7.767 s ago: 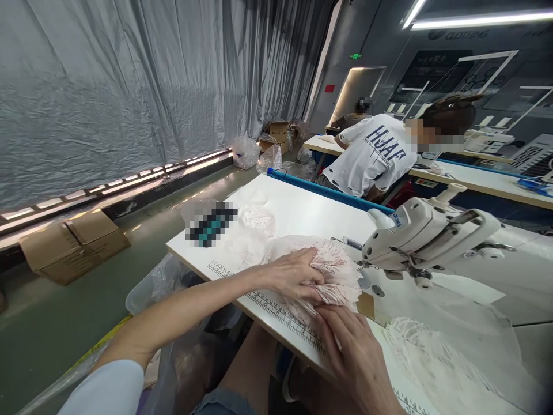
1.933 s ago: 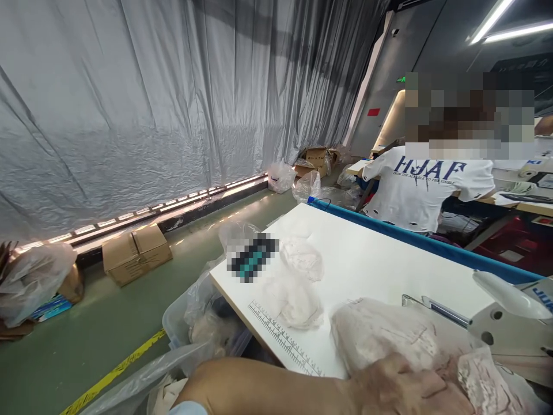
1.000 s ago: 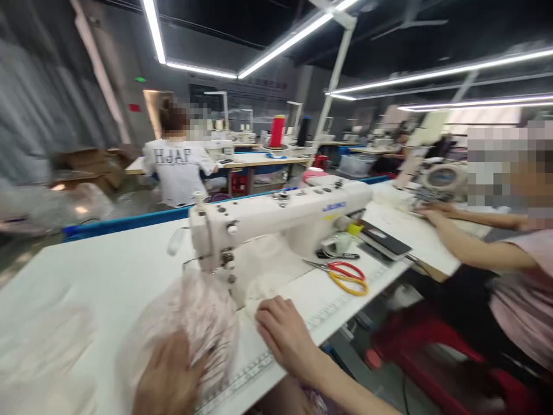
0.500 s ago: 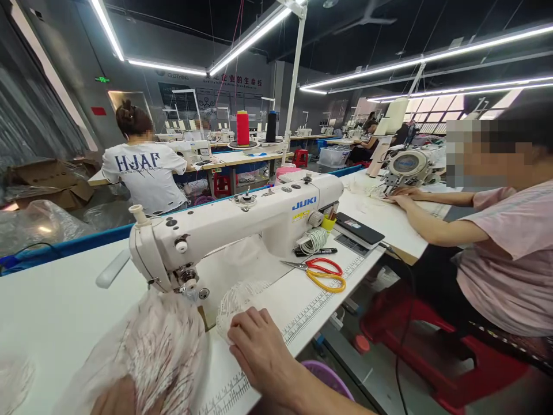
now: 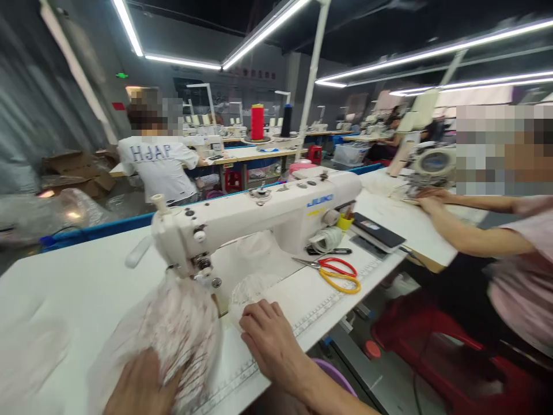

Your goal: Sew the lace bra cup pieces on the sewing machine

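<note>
A bunched sheer pale fabric (image 5: 173, 328) with thin brownish-red streaks lies under the needle end of the white JUKI sewing machine (image 5: 263, 210). My left hand (image 5: 144, 383) rests on this fabric at the front, blurred, its thumb apart from the fingers. On the machine bed, right of the needle area, my right hand (image 5: 274, 340) has its fingers curled down over the near end of a white lacy strip (image 5: 253, 288). The fingertips are partly hidden. The spot under the presser foot cannot be made out.
Scissors (image 5: 337, 274) with red and yellow handles lie right of the strip. Behind them are a cord coil (image 5: 326, 239), a black marker (image 5: 330, 251) and a dark flat device (image 5: 380, 229). More pale fabric (image 5: 32, 357) lies left. A co-worker's hands (image 5: 430, 199) work at another machine.
The whole view has shifted right and blurred. My left hand has come further into view over the streaked fabric. My right hand stays by the lacy strip.
</note>
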### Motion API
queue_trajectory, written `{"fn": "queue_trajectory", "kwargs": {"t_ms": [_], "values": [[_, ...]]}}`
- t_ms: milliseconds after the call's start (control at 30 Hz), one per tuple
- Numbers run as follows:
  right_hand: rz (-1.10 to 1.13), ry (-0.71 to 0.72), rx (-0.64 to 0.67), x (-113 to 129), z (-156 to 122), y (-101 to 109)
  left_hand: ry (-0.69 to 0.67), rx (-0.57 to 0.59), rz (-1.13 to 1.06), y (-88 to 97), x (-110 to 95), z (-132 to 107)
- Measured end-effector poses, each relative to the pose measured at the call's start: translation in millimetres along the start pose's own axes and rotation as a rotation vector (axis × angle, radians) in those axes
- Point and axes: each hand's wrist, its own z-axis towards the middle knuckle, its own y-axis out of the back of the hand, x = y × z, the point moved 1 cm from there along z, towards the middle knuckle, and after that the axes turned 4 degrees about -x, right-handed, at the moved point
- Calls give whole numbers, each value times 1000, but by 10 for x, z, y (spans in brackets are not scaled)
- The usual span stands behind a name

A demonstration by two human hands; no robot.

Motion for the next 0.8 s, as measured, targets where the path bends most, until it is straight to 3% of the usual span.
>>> {"fn": "queue_trajectory", "kwargs": {"t_ms": [133, 200, 333, 467, 633, 800], "values": [[123, 97, -75, -33, -20, -15, -27, -91, 49, 252, -89, 358], [117, 186, -151, -109, 0, -78, 62, -65, 32, 301, -59, 462], [37, 335, -237, -251, 45, -229, 138, -74, 26, 395, 6, 428], [-11, 339, -251, -262, 23, -213, -30, 46, 84, 510, -95, 330], [46, 339, -328, 66, 85, 98, -184, 275, 185, 627, -246, 425], [202, 647, -315, 610, 365, 262, -134, 294, 166, 670, -357, 489]]}}
